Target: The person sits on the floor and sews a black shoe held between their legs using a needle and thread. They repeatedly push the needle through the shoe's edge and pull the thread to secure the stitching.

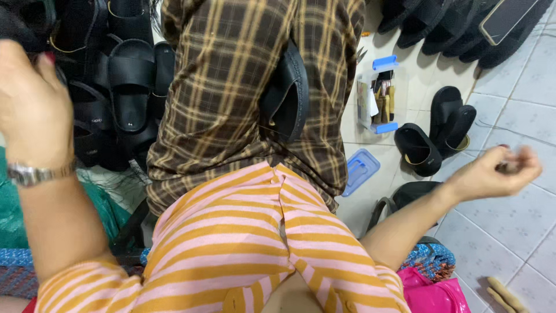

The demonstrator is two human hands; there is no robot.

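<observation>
My left hand (29, 98), with a metal wristwatch (35, 173) on the wrist, is raised at the upper left with its back toward me and its fingers curled. It is next to a heap of black sandals (124, 81); its palm side is hidden. My right hand (492, 171) reaches out to the right over the tiled floor. Its fingertips are pinched together and blurred, and nothing in them can be made out. One black sandal (285, 95) lies on the brown plaid cloth (226, 87) across my lap. I wear a pink and orange striped top (231, 243).
A clear plastic box (379, 95) with blue clasps holds small tools. Its blue lid (360, 169) lies on the floor nearby. More black sandals (431, 133) sit on the pale tiles (509, 232) and along the top right. A pink bag (431, 295) is at the bottom right.
</observation>
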